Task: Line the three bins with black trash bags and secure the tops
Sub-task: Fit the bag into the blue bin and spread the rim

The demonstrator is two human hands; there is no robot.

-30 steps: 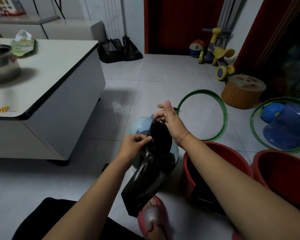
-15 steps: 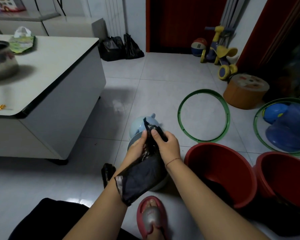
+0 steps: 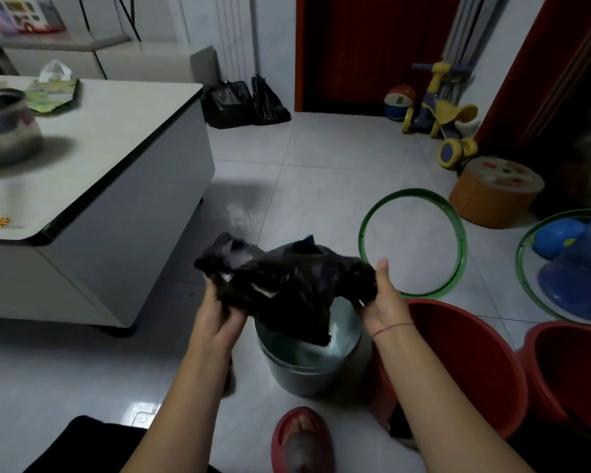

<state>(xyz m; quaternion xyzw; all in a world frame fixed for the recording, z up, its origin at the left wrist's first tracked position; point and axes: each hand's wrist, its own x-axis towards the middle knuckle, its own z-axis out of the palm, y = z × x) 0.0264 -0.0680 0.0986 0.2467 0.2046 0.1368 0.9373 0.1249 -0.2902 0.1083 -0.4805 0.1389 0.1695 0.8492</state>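
A black trash bag [image 3: 287, 285] is stretched between my two hands, directly above a small pale blue bin [image 3: 307, 367] on the floor. My left hand [image 3: 219, 312] grips the bag's left edge, my right hand [image 3: 381, 298] grips its right edge. The bag's bottom hangs into the bin's mouth. Two red bins stand to the right: one [image 3: 458, 363] touching the blue bin, another [image 3: 570, 373] at the frame's right edge. Each red bin has something dark at its base.
A white low table [image 3: 93, 165] with a metal pot [image 3: 7, 131] stands at left. Two green hoops [image 3: 413, 244] lie on the tiles at right, one around blue plastic items [image 3: 574, 268]. An orange stool [image 3: 495, 192], a toy scooter and tied black bags [image 3: 243, 104] sit farther back. My red slipper [image 3: 301, 438] is near the bin.
The hands moved apart, pulling the bunched bag open sideways over the blue bin. One second ago the bag hung folded from both hands held close together.
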